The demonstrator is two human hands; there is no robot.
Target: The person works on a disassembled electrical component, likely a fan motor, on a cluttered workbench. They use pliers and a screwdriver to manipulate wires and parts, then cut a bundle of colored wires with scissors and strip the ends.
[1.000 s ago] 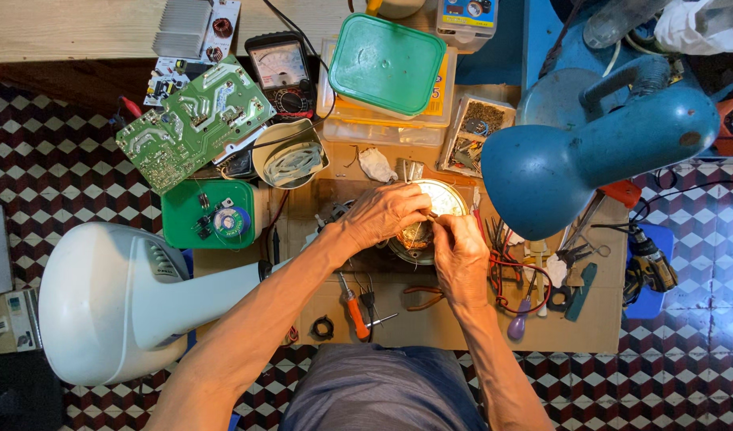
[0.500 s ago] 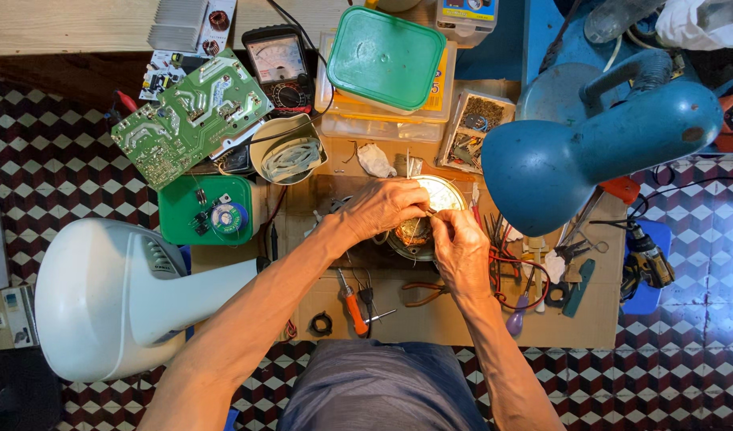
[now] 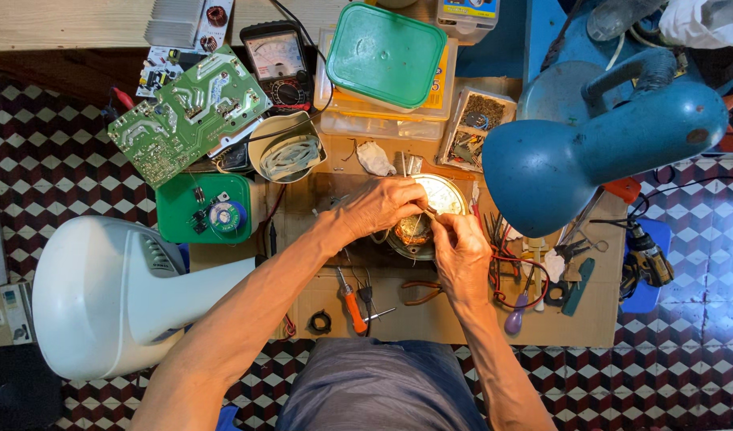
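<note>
Copper-wound round part (image 3: pixel 418 227), shiny at its rim and lit brightly from above, sits on the brown cardboard-covered table (image 3: pixel 454 311) right under both hands. The left hand (image 3: pixel 380 206) lies curled over the near-left side of that part, fingers bent and pressing on its edge, so it grips or steadies it; the exact hold is hidden by the knuckles. The right hand (image 3: pixel 461 249) touches the part's right side, thumb and forefinger pinched together on something thin that is too small to make out. Just below the left hand lie an orange-handled screwdriver (image 3: pixel 352 302), a small black ring (image 3: pixel 320 322) and a pair of pliers (image 3: pixel 421 289). Right of the right hand are a tangle of red wires (image 3: pixel 517 267) and a purple-handled tool (image 3: pixel 517 315). Above and to the right of the right hand hangs a blue desk lamp (image 3: pixel 598 144). Beyond the left hand stand a green-lidded box (image 3: pixel 386 54), a meter with a dial (image 3: pixel 277 62) and a green circuit board (image 3: pixel 189 113); left of it are a green tray (image 3: pixel 203 207) and a white fan housing (image 3: pixel 111 295).
</note>
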